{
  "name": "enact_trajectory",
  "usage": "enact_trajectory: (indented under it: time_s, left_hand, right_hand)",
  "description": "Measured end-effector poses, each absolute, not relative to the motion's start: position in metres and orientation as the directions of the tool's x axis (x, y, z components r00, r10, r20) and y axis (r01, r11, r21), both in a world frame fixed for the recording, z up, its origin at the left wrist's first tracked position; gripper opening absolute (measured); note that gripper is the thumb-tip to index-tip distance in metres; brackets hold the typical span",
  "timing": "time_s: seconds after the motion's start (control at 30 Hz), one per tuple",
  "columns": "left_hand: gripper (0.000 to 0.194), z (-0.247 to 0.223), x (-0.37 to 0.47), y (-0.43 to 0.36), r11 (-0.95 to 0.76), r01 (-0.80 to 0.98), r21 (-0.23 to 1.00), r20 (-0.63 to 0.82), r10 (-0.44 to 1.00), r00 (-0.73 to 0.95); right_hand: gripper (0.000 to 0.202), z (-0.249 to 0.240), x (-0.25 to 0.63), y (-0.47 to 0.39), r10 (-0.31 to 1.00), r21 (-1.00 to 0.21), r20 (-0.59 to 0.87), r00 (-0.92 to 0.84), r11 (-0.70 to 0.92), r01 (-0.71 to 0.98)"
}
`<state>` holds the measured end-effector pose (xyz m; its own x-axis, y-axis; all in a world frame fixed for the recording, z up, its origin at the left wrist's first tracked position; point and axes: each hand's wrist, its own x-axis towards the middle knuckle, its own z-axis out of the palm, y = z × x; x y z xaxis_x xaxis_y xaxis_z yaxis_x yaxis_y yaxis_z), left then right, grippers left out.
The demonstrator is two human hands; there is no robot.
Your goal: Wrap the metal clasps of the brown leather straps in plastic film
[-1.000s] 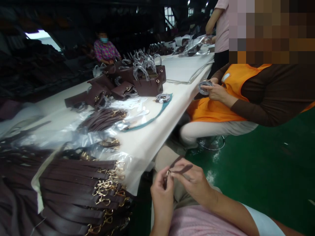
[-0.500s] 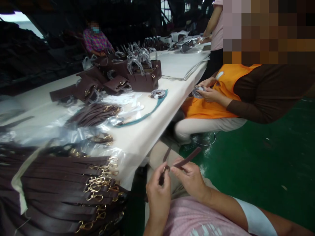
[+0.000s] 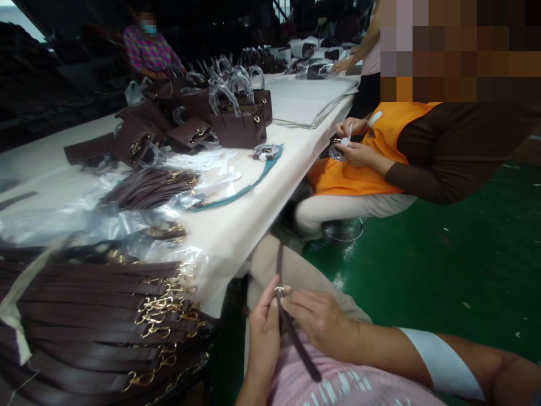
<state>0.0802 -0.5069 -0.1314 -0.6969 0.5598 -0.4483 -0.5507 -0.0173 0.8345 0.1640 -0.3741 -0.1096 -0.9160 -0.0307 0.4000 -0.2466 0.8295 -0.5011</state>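
Note:
A narrow dark brown strap [image 3: 301, 351] with a small gold buckle [image 3: 279, 291] lies between my two hands, above my lap. My left hand [image 3: 265, 321] pinches it by the buckle, thumb and fingers closed. From the other side my right hand [image 3: 318, 317] grips the strap close to the buckle, fingertips pressed together. One end hangs down over my shirt toward me; the other part runs up across my trouser leg. My fingers hide part of the strap around the buckle.
Brown straps with gold clasps [image 3: 158, 310] are heaped at the table's near left. Brown handbags [image 3: 239, 127] with plastic-wrapped handles stand farther back on the pale tabletop [image 3: 236, 237]. A co-worker in an orange apron [image 3: 350, 177] sits to the right, handling a plastic-wrapped coil.
The strap's free end, which pointed up and right past my right hand, now hangs down toward me. The buckle has come into view between my fingers. The co-worker's hands have shifted on the coil.

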Motion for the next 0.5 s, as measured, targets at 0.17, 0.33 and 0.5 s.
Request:
enact_trajectory:
  time_s: [0.17,0.33,0.5]
  left_hand:
    - [0.064,-0.121,0.07,-0.506,-0.04,-0.604,0.796,-0.37,0.757,-0.538]
    - [0.06,-0.13,0.059,-0.511,0.093,-0.581,0.808,-0.399,0.812,-0.425]
    - [0.05,-0.142,0.039,-0.535,0.259,-0.446,0.857,-0.464,0.765,-0.448]
  right_hand:
    - [0.036,-0.086,0.159,-0.362,-0.062,-0.546,0.258,-0.964,0.814,-0.198]
    - [0.029,-0.105,0.147,-0.322,-0.142,-0.774,-0.009,-0.99,0.628,-0.083]
    - [0.031,-0.136,0.161,-0.287,0.042,-0.809,-0.113,-0.993,0.577,0.116]
